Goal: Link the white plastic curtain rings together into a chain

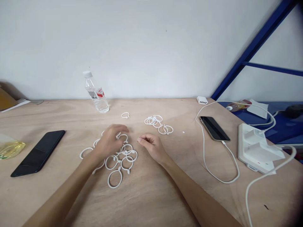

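Observation:
My left hand (111, 138) rests palm down over a loose pile of white plastic rings (123, 157) on the wooden table (146, 195), its fingers curled onto one of the rings. My right hand (151, 145) lies just right of that pile with the fingers curled loosely together; nothing shows in them. A second cluster of white rings (157, 123) lies farther back to the right, and a single white ring (125, 115) sits alone behind my left hand.
A clear water bottle (96, 93) stands at the back. A black phone (39, 153) lies at the left beside a yellowish bag (9, 148). At the right are a phone on a white cable (214, 127), a white charger (202, 100), a white power strip (257, 148) and a blue frame (255, 44).

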